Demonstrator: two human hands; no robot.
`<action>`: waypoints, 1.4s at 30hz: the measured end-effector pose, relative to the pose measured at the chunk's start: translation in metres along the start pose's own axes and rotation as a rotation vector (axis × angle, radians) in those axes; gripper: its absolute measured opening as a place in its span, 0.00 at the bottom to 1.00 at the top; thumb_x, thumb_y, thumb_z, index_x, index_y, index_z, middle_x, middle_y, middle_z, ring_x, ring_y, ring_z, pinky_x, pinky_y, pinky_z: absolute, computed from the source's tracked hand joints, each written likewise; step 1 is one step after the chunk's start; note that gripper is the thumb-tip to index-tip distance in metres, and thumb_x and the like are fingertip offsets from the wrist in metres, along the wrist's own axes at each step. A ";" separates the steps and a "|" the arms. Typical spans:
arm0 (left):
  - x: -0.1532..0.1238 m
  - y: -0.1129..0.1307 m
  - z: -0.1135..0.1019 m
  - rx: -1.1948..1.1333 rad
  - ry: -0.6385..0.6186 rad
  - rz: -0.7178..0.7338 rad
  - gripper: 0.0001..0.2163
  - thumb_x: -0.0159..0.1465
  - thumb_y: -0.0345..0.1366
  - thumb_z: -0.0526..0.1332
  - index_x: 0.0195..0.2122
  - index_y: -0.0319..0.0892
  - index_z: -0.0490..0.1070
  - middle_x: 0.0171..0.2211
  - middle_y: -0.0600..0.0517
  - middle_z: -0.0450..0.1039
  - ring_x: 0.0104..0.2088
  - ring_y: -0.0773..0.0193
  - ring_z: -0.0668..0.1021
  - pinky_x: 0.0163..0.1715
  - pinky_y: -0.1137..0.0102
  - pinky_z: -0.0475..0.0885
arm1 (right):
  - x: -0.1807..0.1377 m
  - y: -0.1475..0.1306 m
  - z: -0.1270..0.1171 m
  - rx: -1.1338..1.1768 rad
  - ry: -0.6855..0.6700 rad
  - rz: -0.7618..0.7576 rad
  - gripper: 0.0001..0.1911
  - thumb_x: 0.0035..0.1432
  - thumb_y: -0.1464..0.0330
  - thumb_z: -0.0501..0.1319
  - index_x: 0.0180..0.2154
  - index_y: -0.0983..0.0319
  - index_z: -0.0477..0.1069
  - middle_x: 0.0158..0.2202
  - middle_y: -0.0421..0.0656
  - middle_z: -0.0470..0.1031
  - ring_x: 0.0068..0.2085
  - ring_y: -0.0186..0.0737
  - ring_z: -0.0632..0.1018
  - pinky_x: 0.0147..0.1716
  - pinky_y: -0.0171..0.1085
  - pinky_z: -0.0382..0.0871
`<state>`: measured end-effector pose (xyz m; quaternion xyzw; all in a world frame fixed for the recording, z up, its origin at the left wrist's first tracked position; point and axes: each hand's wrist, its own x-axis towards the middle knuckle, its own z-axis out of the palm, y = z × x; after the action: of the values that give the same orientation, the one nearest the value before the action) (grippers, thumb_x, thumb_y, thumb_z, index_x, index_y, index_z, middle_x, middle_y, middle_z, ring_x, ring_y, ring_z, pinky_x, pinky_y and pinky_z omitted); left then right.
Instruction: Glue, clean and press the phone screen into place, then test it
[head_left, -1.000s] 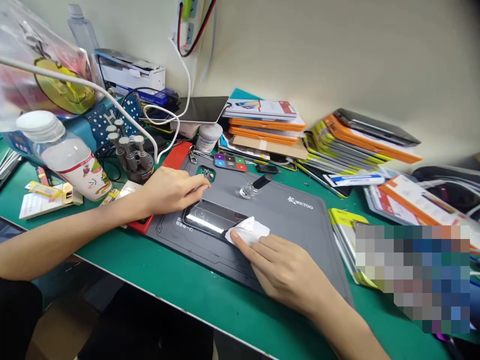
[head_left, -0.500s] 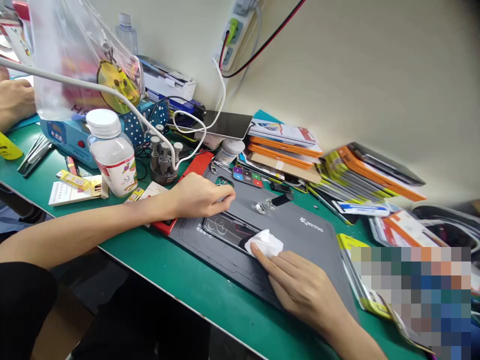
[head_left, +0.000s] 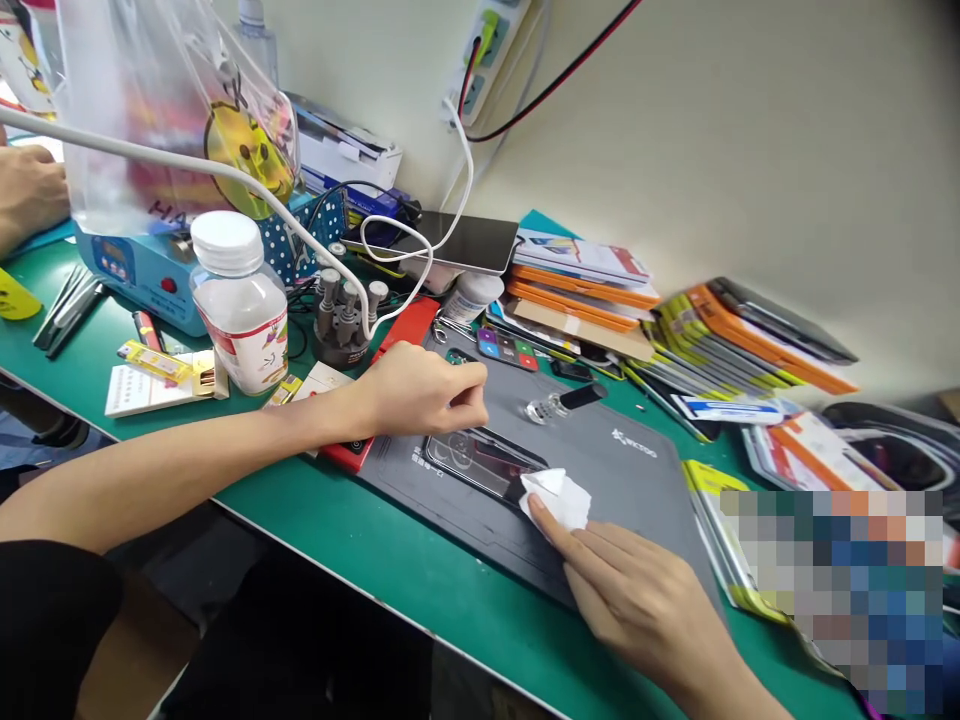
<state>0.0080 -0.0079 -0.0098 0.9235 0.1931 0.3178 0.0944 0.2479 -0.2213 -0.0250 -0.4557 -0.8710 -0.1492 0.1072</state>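
Note:
A dark phone [head_left: 480, 462] lies flat on a grey work mat [head_left: 622, 470] in the head view. My left hand [head_left: 420, 392] rests at the phone's far edge, fingers curled and pinched against it. My right hand [head_left: 630, 590] presses a small white wipe [head_left: 559, 496] onto the phone's near right end with an extended forefinger, the other fingers loosely bent. A small clear bottle with a black cap [head_left: 559, 403] lies on the mat behind the phone.
A white-capped plastic bottle [head_left: 241, 305], a tool stand [head_left: 343, 318], a blue device [head_left: 142, 272] and cables crowd the left. Stacks of orange and yellow packages [head_left: 720, 335] line the wall. Another person's hand [head_left: 26, 192] shows at far left. Green table edge [head_left: 360, 560] runs near me.
The view has swung left and up, so everything sits further right in frame. My right hand with the wipe stays at the phone's right end; my left hand keeps holding its far edge.

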 end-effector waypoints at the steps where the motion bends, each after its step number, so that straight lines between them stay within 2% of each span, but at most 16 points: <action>1: 0.000 0.000 0.000 0.004 0.000 0.004 0.10 0.66 0.38 0.56 0.29 0.43 0.71 0.20 0.55 0.74 0.20 0.66 0.74 0.23 0.69 0.51 | -0.001 -0.001 0.000 -0.009 0.000 0.010 0.38 0.71 0.79 0.52 0.78 0.66 0.44 0.26 0.38 0.73 0.26 0.38 0.74 0.29 0.38 0.70; 7: 0.000 -0.002 0.002 0.050 0.007 0.027 0.11 0.65 0.39 0.55 0.26 0.44 0.70 0.17 0.54 0.70 0.18 0.64 0.71 0.23 0.69 0.48 | 0.017 -0.015 0.000 -0.136 0.005 0.000 0.40 0.68 0.80 0.54 0.77 0.73 0.45 0.23 0.36 0.70 0.24 0.39 0.72 0.26 0.39 0.66; 14: 0.001 -0.004 0.001 0.056 0.048 0.078 0.12 0.63 0.39 0.55 0.23 0.44 0.66 0.16 0.53 0.69 0.17 0.63 0.71 0.22 0.68 0.47 | 0.004 -0.009 -0.007 -0.162 -0.042 0.069 0.37 0.66 0.80 0.55 0.74 0.68 0.54 0.26 0.38 0.77 0.26 0.39 0.76 0.29 0.39 0.69; 21: 0.001 -0.006 -0.003 0.048 0.064 0.072 0.11 0.63 0.37 0.55 0.24 0.44 0.68 0.16 0.54 0.70 0.17 0.64 0.71 0.22 0.69 0.49 | 0.004 -0.018 -0.008 -0.147 -0.035 0.066 0.36 0.65 0.80 0.55 0.73 0.70 0.56 0.24 0.37 0.74 0.25 0.38 0.74 0.28 0.39 0.66; 26: 0.003 -0.006 -0.003 0.047 0.083 0.040 0.10 0.63 0.36 0.54 0.25 0.44 0.70 0.18 0.53 0.73 0.18 0.64 0.72 0.23 0.69 0.50 | 0.003 -0.014 -0.007 -0.145 -0.056 0.121 0.27 0.66 0.79 0.54 0.65 0.69 0.70 0.24 0.38 0.75 0.25 0.37 0.73 0.28 0.38 0.63; 30: 0.003 -0.007 -0.004 0.070 0.094 0.090 0.11 0.62 0.37 0.54 0.25 0.44 0.71 0.17 0.53 0.73 0.17 0.64 0.71 0.22 0.69 0.49 | 0.015 -0.005 0.003 -0.165 -0.089 0.271 0.23 0.65 0.78 0.54 0.56 0.68 0.78 0.25 0.41 0.78 0.25 0.37 0.74 0.26 0.38 0.60; 33: 0.003 -0.008 -0.003 0.084 0.114 0.097 0.10 0.62 0.36 0.53 0.26 0.44 0.72 0.18 0.53 0.74 0.18 0.64 0.72 0.22 0.69 0.49 | 0.014 -0.003 0.006 -0.174 -0.125 0.358 0.25 0.64 0.77 0.53 0.57 0.65 0.79 0.26 0.42 0.80 0.26 0.37 0.75 0.26 0.37 0.59; 38: 0.003 -0.006 -0.004 0.074 0.082 0.063 0.11 0.62 0.36 0.53 0.27 0.44 0.72 0.17 0.54 0.73 0.17 0.64 0.70 0.23 0.69 0.49 | 0.000 0.000 0.003 -0.131 -0.126 0.318 0.26 0.65 0.78 0.53 0.60 0.66 0.77 0.24 0.40 0.77 0.24 0.36 0.74 0.25 0.37 0.60; 42: 0.003 -0.005 -0.004 0.066 0.061 0.087 0.11 0.63 0.37 0.54 0.25 0.44 0.70 0.17 0.54 0.71 0.17 0.65 0.69 0.23 0.69 0.48 | 0.008 0.009 0.005 -0.105 -0.111 0.351 0.25 0.65 0.78 0.52 0.58 0.64 0.78 0.26 0.41 0.79 0.26 0.36 0.76 0.25 0.36 0.61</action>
<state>0.0062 -0.0018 -0.0062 0.9234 0.1660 0.3433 0.0441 0.2507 -0.2089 -0.0259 -0.6130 -0.7738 -0.1480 0.0594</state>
